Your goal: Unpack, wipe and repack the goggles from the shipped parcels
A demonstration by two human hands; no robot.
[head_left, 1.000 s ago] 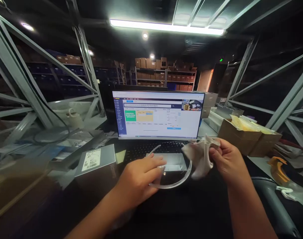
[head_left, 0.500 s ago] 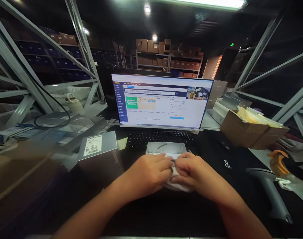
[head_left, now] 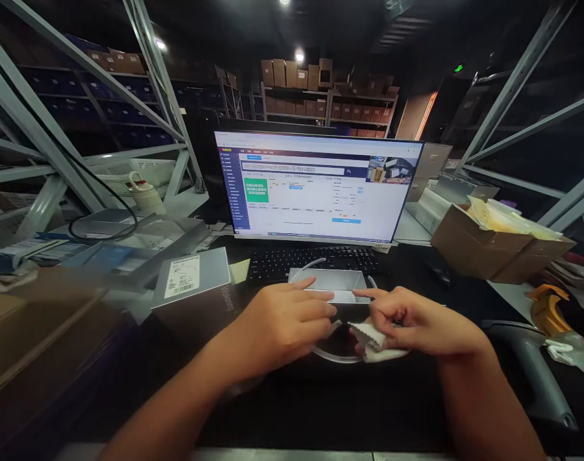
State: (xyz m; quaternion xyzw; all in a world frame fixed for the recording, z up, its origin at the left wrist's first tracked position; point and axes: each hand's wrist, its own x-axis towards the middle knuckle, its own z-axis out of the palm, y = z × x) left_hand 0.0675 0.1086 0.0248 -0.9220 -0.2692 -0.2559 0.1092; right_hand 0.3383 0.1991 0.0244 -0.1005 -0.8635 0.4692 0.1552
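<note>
A pale curved tube [head_left: 340, 356] forms a loop between and behind my hands, partly hidden by them. My left hand [head_left: 287, 320] is closed around its left side, fingers pointing toward the box. My right hand [head_left: 412, 320] pinches a folded white cloth [head_left: 371, 339] against the tube's right side, its index finger stretched out. Just beyond my fingertips stands an open grey box [head_left: 354, 280] with white inside. To the left is a closed silver box [head_left: 196, 272] bearing a white label.
A lit monitor [head_left: 311, 208] stands behind the black keyboard [head_left: 273, 263]. On the right are a mouse [head_left: 438, 274], a barcode scanner [head_left: 529, 365], an orange tape dispenser [head_left: 551, 310] and a cardboard box [head_left: 479, 253]. Another carton [head_left: 42, 320] sits at the left edge.
My hands have moved apart, the right one going rightward with the cloth. More of the tube shows between them. A picture on the monitor's page has become smaller.
</note>
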